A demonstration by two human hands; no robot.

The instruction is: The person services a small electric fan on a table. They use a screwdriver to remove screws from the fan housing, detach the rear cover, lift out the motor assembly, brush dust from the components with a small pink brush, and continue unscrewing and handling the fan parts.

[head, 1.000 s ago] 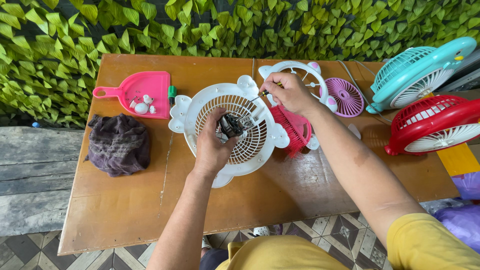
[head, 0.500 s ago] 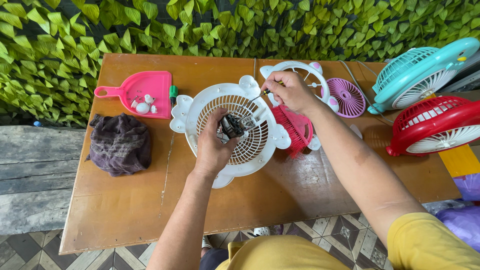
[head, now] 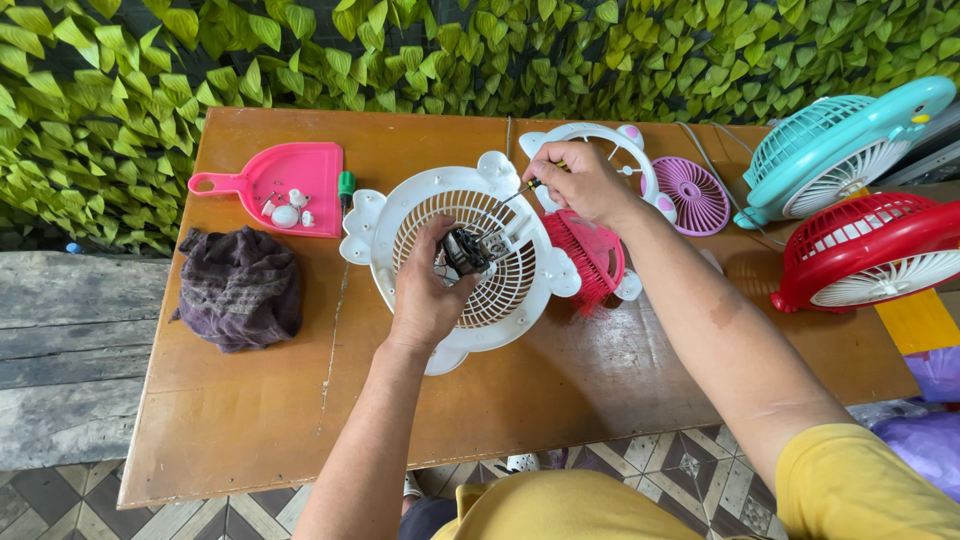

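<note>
wooden counter (head: 250, 420) is carrying everything, with a leafy wall (head: 300, 50) behind it. white fan grille (head: 455, 262) is lying flat mid-counter, a dark cloth (head: 240, 288) and pink dustpan (head: 285, 187) sitting off to its left, teal fan (head: 850, 150) and red fan (head: 870, 250) to the right. left hand (head: 425, 295) is resting on the grille, fingers pinching the small motor (head: 466, 250) at its centre. right hand (head: 580, 180) is gripping a screwdriver (head: 522, 190), tip pointing at the motor.

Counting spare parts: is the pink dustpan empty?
Not empty: the pink dustpan holds a few small white pieces near its middle.
</note>
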